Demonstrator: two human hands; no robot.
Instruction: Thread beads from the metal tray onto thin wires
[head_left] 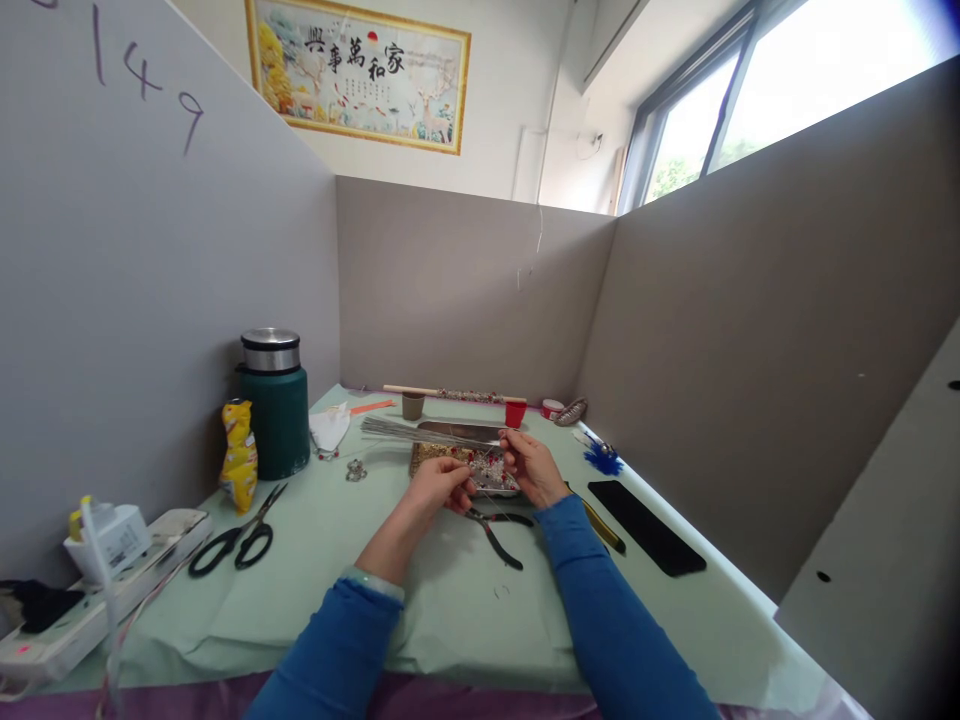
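My left hand [440,487] is closed in a pinch in front of the bead tray. A faint thin wire [495,500] shows at its fingertips. My right hand [531,466] is pinched at the tray's right side, its fingertips beside the ends of a bundle of straight grey wires [397,431]. What it grips is too small to make out. The tray [414,462] holds gold, white and red beads [487,466], partly hidden by both hands. Below the hands lie pliers with dark handles [504,548]. Yellow-and-black handled pliers [604,523] lie by my right forearm.
At left are scissors [244,540], a green flask [274,420], a yellow packet [239,455] and a power strip [169,535]. A black phone-like slab [646,527] and blue tinsel-like piece [603,457] lie right. Small cups [412,405] and a beaded stick [469,396] sit behind. Grey partitions [465,290] surround the table.
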